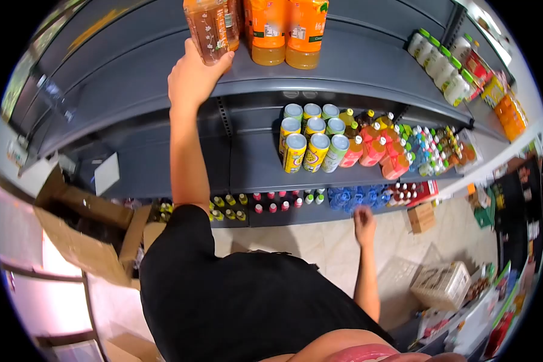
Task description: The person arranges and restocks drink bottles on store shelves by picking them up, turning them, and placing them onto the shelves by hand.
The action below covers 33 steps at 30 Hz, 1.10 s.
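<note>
In the upper middle of the frame, the left hand [194, 75] has its fingers closed around a brown drink bottle [208, 33], thumb on its lower right side; the bottle leans slightly over the grey upper shelf [359, 66], behind the front edge, and whether its base touches the shelf I cannot tell. Just to its right stand orange-labelled bottles [306, 30]. From these, open shelf stretches right toward the green-capped white bottles [441, 66] at the upper right; another open stretch runs left toward a clear plastic bottle [54, 93]. Below the shelf's front edge, at the frame's centre, yellow drink cans [295, 154] stand near the lower shelf's edge, beside pink-labelled bottles [374, 151]. The right hand [364, 223], right of centre, is blurred, its fingers loosely curled near blue bottles [350, 198]; I cannot tell whether they hold anything. Open floor [338, 247] lies beneath it, with an open cardboard box [81, 238] at the lower left.
</note>
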{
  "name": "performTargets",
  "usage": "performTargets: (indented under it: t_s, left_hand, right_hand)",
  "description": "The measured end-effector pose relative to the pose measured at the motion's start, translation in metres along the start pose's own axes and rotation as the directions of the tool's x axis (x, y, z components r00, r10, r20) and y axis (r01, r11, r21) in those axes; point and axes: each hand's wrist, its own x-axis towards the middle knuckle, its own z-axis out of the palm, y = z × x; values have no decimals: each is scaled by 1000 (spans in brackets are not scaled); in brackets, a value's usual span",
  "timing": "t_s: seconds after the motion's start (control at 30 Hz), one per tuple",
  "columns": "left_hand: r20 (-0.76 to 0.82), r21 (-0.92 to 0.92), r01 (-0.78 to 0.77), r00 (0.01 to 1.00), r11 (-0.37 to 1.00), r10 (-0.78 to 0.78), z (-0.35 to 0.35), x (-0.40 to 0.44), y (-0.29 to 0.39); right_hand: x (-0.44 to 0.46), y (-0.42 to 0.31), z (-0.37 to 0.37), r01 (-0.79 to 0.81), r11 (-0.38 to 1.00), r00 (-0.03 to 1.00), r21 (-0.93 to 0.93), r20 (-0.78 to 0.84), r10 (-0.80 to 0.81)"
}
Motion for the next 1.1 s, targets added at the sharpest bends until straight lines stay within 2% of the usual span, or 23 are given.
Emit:
performTargets:
  t_s: [0.03,0.1,0.13,0.17,0.2,0.23,0.3,0.33,0.37,0.4,0.43,0.5,0.57,0.63,0.7,0.77,0.83,0.9,0.97,1.03,1.07,1.1]
  left_hand:
    - [5,29,31,1000,999,-31,-3,-2,6]
    - [27,78,73,997,994,-76,-6,-4,12]
    - [57,59,75,995,995,-78,-4,-1,5]
    - [97,-52,67,993,996,-62,-8,0,1]
    - [80,-72,34,996,997,-28,-5,1,-5]
    - [56,-83,10,998,997,-5,-5,1,-10]
    - [20,-164,-73,997,984,77,-4,0,-17]
    - [33,-132,-63,997,989,68,-9,-1,-16]
    - [37,-216,-153,986,964,165,-10,-1,-24]
    - [50,-260,-192,976,946,211,-9,1,-35]
    - [60,-309,-229,964,923,259,-8,4,-44]
    - [-9,-457,-312,938,833,347,-10,2,-54]
    - [-81,-635,-344,920,691,383,-6,-1,-58]
    - [-100,-639,-412,882,650,461,-19,-17,-52]
    - [-168,-721,-436,864,538,475,-17,-45,-46]
    - [-304,-609,-718,604,337,737,-6,-72,-41]
    - [-301,-643,-738,490,205,818,13,-115,-34]
    - [-197,-803,-579,477,138,857,44,-172,-31]
    - [-102,-913,-395,458,100,883,65,-238,-25]
    - [19,-964,-235,407,125,913,74,-302,-23]
    - [69,-979,-158,341,129,938,74,-331,-21]
    - [112,-987,-84,273,140,955,71,-355,-18]
  right_hand:
    - [24,-72,18,69,996,998,-50,6,-68]
    - [60,-222,54,393,909,918,-141,0,-397]
    - [74,-277,70,566,808,821,-163,23,-570]
    - [85,-333,87,678,725,734,-119,50,-678]
    - [100,-370,109,776,625,629,-86,21,-777]
    - [113,-402,129,798,602,603,-27,13,-798]
    - [124,-459,175,713,683,673,-157,-119,-730]
    - [132,-469,196,607,776,780,-171,-59,-623]
    - [136,-478,212,490,851,866,-191,-4,-500]
    - [137,-492,221,398,915,907,62,121,-402]
    - [136,-499,230,394,918,914,45,84,-397]
    - [129,-506,241,377,926,926,-13,-4,-377]
    - [123,-496,248,461,885,886,62,-97,-454]
    - [105,-480,243,593,798,799,106,-199,-567]
    - [86,-445,229,609,792,785,37,-165,-596]
    - [57,-377,223,723,644,691,252,-236,-683]
    - [10,-345,194,680,729,697,-81,-238,-676]
    - [-38,-292,183,612,789,744,-56,-298,-598]
    - [-98,-252,168,423,905,837,-37,-366,-406]
    - [-164,-207,170,296,950,849,102,-483,-212]
    - [-204,-183,170,83,950,909,302,-413,52]
    - [-242,-168,171,-134,870,910,475,-289,298]
